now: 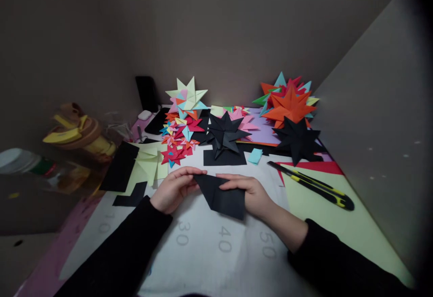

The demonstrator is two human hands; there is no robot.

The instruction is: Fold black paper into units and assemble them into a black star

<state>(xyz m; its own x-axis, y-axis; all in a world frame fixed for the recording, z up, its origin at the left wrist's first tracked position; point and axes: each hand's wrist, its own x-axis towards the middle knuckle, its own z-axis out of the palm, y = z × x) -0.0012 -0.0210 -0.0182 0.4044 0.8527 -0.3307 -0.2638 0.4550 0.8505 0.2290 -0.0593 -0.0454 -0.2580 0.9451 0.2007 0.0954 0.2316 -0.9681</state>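
Note:
Between my two hands is a piece of black folded paper (pixel 221 197), tapering to a point on the left. My left hand (pixel 177 188) pinches that pointed corner between thumb and fingertips. On the other side my right hand (pixel 252 193) grips the wider end, its fingers lying over the top edge and the thumb hidden behind the paper. Just beyond, a black paper star (pixel 225 134) rests on a black paper sheet (pixel 216 158). A small light-blue folded paper (pixel 255 155) lies to the right of that sheet.
A yellow-black utility knife (pixel 314 186) lies on pale yellow paper (pixel 314 225) at right. Orange (pixel 291 107) and black stars (pixel 297 139) stack behind it. Small red stars (pixel 174 155) pile at back left. A clear bottle (pixel 43 170) and a phone (pixel 146 94) are further left.

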